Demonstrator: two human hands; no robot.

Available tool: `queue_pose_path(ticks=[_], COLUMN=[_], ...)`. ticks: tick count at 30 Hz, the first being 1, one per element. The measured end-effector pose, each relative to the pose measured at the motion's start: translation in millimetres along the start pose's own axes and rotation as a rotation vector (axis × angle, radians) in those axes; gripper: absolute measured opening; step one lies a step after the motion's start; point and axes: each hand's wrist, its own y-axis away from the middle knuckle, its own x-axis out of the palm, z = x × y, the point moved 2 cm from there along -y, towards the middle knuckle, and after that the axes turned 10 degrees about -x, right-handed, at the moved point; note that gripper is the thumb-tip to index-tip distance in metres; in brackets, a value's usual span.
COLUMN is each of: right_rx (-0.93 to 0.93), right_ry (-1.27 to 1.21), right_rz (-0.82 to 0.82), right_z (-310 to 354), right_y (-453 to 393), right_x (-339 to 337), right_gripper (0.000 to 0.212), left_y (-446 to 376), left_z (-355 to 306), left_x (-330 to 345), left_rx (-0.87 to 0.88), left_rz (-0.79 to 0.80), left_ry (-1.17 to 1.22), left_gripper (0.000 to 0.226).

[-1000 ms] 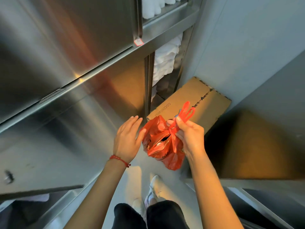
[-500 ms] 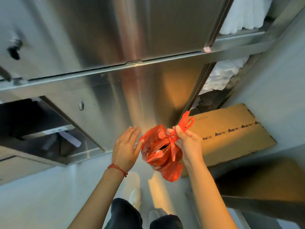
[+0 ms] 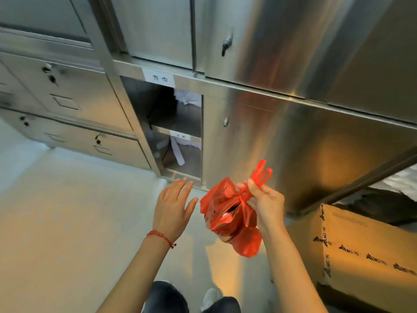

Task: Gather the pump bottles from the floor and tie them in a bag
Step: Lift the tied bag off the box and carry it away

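Observation:
A red plastic bag (image 3: 228, 219) hangs in the air in front of me, bulging with contents that show only as a dark and white glimpse through a gap. Its handles are knotted, and the loops stick up above my right hand (image 3: 262, 203), which pinches the knotted handles. My left hand (image 3: 172, 205) hovers just left of the bag with fingers spread and straight, apart from it and holding nothing. No pump bottle can be made out clearly.
Stainless steel cabinets (image 3: 270, 91) fill the view ahead, with an open compartment (image 3: 178, 132) holding white cloth. Drawers (image 3: 74, 102) stand at the left. A cardboard box (image 3: 365, 245) sits on the floor at the right. My feet stand on the pale floor (image 3: 56, 222).
My view has swung left along the cabinets. The bag stays pinched in my right hand, and my left hand has drawn slightly away from the bag.

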Motion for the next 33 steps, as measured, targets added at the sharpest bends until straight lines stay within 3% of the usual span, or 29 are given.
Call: queue_pose_path(ticks=[4,14,22,33], right_rx=[0.037,0.075,0.112,0.223], right_ry=[0.051,0.228,0.186,0.216], right_rz=[0.121,0.403,0.562,0.79], right_z=[-22,-84,-119,-176], right_y=[12,61,93,72], right_x=[53,215,344,517], right_gripper=[0.019,0.018,0.012,0.012], left_y=[16,47,65,10], left_z=[52,209,325,438], left_x=[-28,-103,-150,-186], left_rx=[-0.106,-0.345,-0.549,-0.782], left_rz=[-0.053,-0.246,-0.315,-0.346], left_ry=[0.012,0.049,0.029,0.039], left_gripper=[0.069,0.069,0.067,0.072])
